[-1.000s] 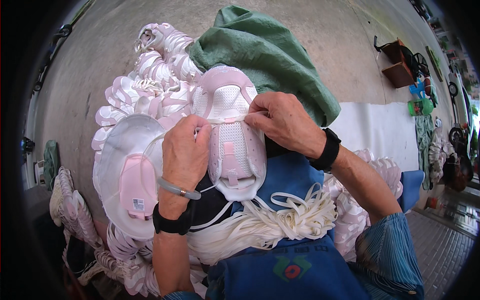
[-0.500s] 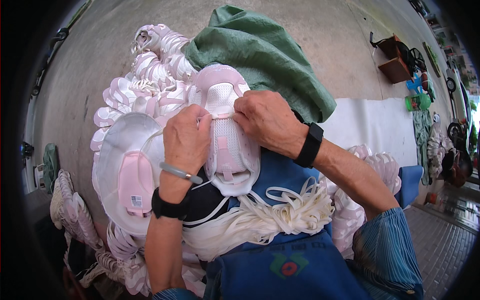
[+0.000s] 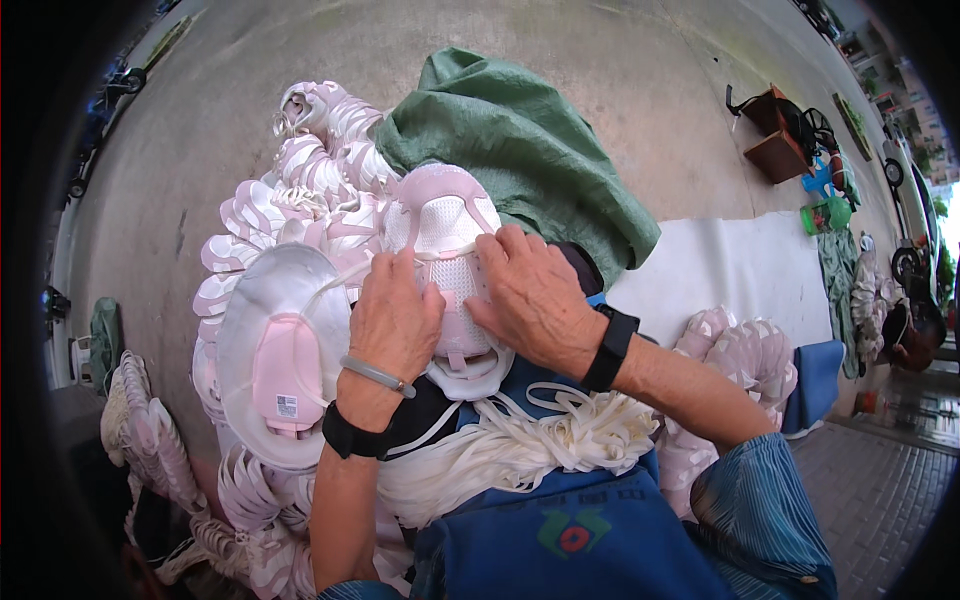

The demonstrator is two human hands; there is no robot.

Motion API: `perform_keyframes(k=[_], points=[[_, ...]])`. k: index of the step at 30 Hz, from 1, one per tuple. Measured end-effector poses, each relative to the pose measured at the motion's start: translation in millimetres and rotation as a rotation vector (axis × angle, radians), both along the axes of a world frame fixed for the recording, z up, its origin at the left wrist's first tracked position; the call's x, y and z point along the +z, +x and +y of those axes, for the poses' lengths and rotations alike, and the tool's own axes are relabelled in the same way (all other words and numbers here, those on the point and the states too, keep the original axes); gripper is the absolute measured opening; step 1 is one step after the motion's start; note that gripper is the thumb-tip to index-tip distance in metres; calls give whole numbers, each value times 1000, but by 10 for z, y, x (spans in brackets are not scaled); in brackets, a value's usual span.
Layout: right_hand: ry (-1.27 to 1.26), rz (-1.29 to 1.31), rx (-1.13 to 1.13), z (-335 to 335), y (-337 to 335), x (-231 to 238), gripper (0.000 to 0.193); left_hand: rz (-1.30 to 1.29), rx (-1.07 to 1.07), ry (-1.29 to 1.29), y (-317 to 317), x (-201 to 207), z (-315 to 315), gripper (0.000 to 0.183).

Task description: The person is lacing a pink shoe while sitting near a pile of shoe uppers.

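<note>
A white and pink shoe upper [image 3: 440, 215] lies in front of me, toe end pointing away, with a white shoelace [image 3: 345, 279] running across its opening. On its left side my left hand [image 3: 395, 320] is closed, fingertips at the lace. My right hand [image 3: 540, 300] grips the right edge, its fingers bent over the eyelet side and the thumb lower down. What lies under the fingertips is partly hidden. Left of my left hand rests another upper [image 3: 240, 340], showing its pale inner side and a pink tongue [image 3: 285, 370] with a small label.
A bundle of loose white laces [image 3: 520, 445] lies across my blue apron [image 3: 560, 530]. Stacked pink and white uppers [image 3: 250, 220] stand behind on the left, more [image 3: 740, 350] on the right. A green sack [image 3: 510, 140] and white sheet [image 3: 720, 260] lie beyond.
The view has tilted, so the scene sits lower. My hands have moved closer over the upper; the right thumb has come away from its index finger and down along the edge.
</note>
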State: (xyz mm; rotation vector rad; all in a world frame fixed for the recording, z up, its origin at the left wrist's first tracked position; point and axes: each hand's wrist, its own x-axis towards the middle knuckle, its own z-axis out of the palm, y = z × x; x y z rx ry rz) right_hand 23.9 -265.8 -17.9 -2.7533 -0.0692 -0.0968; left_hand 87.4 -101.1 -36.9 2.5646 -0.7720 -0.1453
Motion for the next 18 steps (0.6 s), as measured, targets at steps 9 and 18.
perform_keyframes(k=[9, 18], points=[[298, 23, -123, 71, -16, -179, 27, -82, -24, 105, -120, 17, -36, 19], [215, -29, -29, 7, 38, -291, 15, -128, 37, -9, -169, -42, -85, 23]])
